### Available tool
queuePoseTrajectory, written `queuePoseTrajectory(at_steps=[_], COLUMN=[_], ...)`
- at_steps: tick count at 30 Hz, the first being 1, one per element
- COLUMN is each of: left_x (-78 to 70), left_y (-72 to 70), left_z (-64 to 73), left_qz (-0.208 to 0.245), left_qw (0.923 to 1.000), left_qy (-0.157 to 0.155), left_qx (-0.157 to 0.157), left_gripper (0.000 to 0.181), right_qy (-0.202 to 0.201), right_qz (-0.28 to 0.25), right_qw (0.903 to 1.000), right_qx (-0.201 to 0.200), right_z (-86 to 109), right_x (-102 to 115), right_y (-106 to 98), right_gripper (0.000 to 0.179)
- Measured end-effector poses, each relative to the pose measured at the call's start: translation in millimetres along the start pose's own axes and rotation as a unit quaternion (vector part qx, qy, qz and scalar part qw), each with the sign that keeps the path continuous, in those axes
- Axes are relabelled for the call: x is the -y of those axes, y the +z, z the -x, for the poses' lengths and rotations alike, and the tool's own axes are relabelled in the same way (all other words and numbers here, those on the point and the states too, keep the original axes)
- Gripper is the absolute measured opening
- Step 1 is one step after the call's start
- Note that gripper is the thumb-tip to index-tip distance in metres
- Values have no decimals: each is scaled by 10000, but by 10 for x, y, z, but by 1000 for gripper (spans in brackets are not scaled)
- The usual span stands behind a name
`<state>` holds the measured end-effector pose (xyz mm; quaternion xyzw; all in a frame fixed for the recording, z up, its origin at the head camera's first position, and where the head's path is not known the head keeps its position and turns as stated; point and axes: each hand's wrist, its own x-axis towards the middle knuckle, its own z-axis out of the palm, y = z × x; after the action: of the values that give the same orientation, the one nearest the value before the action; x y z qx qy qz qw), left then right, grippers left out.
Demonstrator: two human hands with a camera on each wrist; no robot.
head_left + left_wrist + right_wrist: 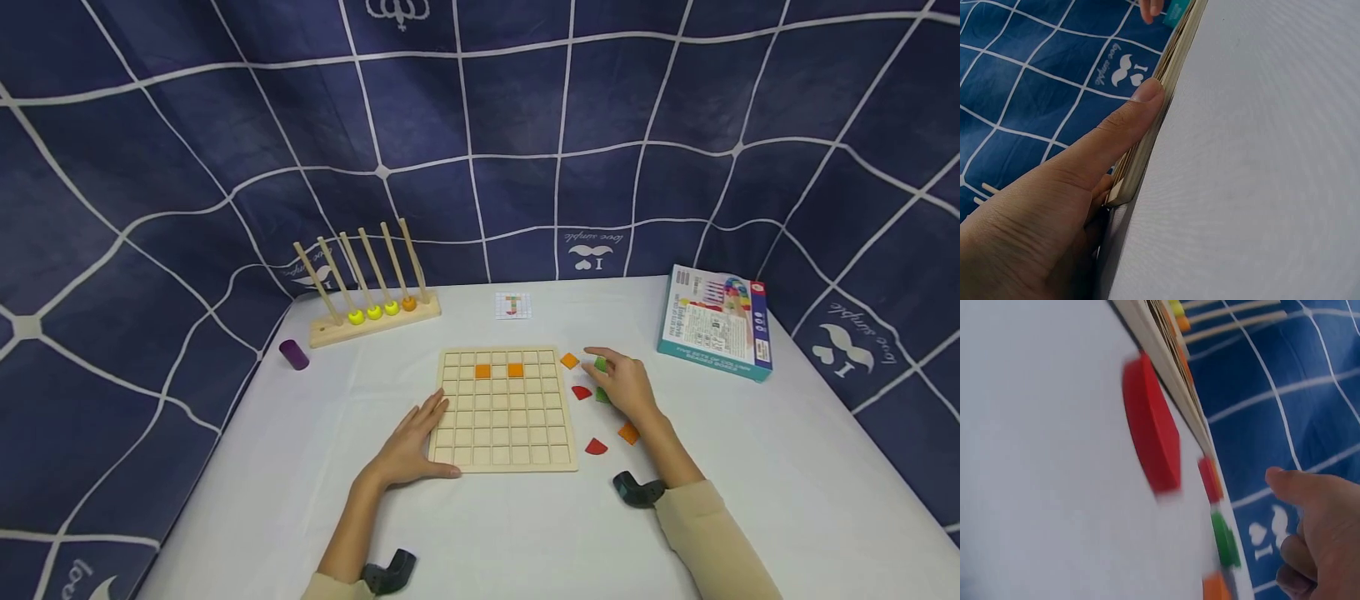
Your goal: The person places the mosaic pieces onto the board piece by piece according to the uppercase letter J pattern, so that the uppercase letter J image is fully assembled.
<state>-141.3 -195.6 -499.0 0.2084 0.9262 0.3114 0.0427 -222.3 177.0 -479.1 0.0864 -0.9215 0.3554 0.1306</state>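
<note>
A square wooden grid board (497, 411) lies on the white table with two orange square tiles (483, 372) in its upper cells. My left hand (408, 442) rests along the board's left side, fingers spread on the frame and thumb against the near edge (1138, 147). To the right of the board, my right hand (622, 385) hovers over two green pieces (602, 364), thumb and index finger apart. Red fan-shaped pieces (596, 447) and loose orange tiles (570, 361) lie around it. One red piece (1150, 425) is close in the right wrist view.
A wooden peg stand (375, 321) with yellow and orange beads is at the back left, near a purple cylinder (294, 355). Behind the board lies a small pattern card (513, 306). A teal game box (716, 321) lies at the back right, before the blue curtain (517, 192).
</note>
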Motion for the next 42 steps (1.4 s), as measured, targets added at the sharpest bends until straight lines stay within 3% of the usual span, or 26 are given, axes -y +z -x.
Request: queuePoseTrajectory(at_steps=[9, 16, 23, 28, 34, 42], left_x=[4, 1, -10, -13, 0, -14], left_y=[-3, -8, -1, -7, -25, -26], left_z=[6, -9, 1, 8, 5, -2], left_qz=[-1, -10, 49, 38, 37, 57], left_qw=[9999, 9999, 10000, 10000, 10000, 9999], left_qy=[-93, -106, 2, 9, -10, -48], left_qx=[73, 121, -36, -44, -6, 108], left_gripper=[120, 121, 119, 118, 118, 119], right_qy=[302, 388, 240, -55, -513, -1032], right_qz=[503, 796, 750, 523, 262, 144], right_qw=[9982, 9957, 9968, 9986, 9979, 9946], right_qx=[92, 279, 158, -64, -300, -26], right_z=[28, 38, 44, 31, -63, -187], right_x=[-291, -337, -336, -210, 98, 493], right_y=[-75, -71, -81, -85, 0, 320], right_gripper=[42, 41, 34, 32, 34, 33])
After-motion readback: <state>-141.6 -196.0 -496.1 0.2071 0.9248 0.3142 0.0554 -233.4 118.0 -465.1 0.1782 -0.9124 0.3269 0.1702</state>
